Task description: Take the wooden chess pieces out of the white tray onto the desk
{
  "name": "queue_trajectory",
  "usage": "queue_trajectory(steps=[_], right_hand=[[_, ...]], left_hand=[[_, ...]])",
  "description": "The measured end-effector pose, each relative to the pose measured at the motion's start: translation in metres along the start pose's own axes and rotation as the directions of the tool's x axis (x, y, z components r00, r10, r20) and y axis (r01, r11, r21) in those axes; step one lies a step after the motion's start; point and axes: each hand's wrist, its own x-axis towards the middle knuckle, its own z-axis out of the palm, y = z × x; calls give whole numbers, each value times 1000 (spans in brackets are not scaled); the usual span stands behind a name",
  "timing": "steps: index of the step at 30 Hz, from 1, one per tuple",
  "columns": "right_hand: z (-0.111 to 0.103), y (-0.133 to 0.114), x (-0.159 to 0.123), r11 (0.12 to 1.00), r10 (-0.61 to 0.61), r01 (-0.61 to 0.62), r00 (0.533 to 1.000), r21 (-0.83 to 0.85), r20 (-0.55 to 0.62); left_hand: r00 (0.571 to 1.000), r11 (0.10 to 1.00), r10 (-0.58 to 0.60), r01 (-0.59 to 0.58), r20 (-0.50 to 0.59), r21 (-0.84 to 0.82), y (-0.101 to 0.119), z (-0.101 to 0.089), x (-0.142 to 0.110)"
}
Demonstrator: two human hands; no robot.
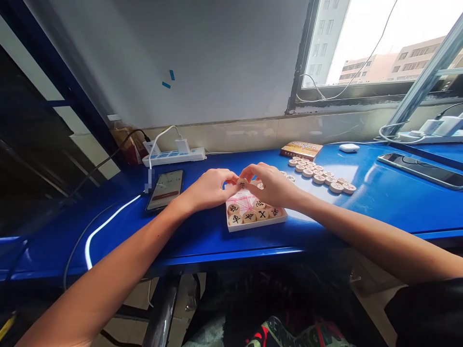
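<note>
Over a small white open box (257, 225), my left hand (207, 189) and my right hand (274, 187) meet with fingers bent. Between their fingertips is a round wooden Chinese chess piece (242, 183) with a dark character, pinched from both sides. The box has a pink-lined floor (246, 198). Several pieces lie along its near side, among them one in the near left corner (235, 220) and one in the near right corner (275, 212). My right hand partly covers the far side of the box and the pieces there.
On the blue table (202, 241), rows of chess pieces (319, 179) lie right of the box, before a printed carton (301, 150). A lit phone (165, 190) lies left, near a power strip (191, 155) with cables. A dark phone (423, 168) and white earbud case (349, 148) sit right.
</note>
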Motion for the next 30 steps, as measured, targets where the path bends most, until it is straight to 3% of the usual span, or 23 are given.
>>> queue_trajectory(steps=[9, 14, 19, 25, 30], right_hand=[[-4, -6, -1, 997, 74, -73, 997, 25, -39], [-2, -7, 0, 993, 89, -83, 994, 85, -70], [-2, -10, -3, 998, 37, -39, 997, -38, -61], [-3, -11, -9, 986, -98, 102, 994, -130, 37], [-5, -15, -9, 970, -82, 112, 986, -216, 144]], left_hand=[[995, 996, -75, 71, -68, -62, 3, 9, -1], [994, 976, -108, 104, -9, -192, -1, 11, 1], [993, 962, -116, 112, 1, -251, -2, 12, 2], [992, 966, -121, 125, 33, -225, 0, 9, 1], [987, 979, -137, 147, 82, -143, 3, 8, 0]])
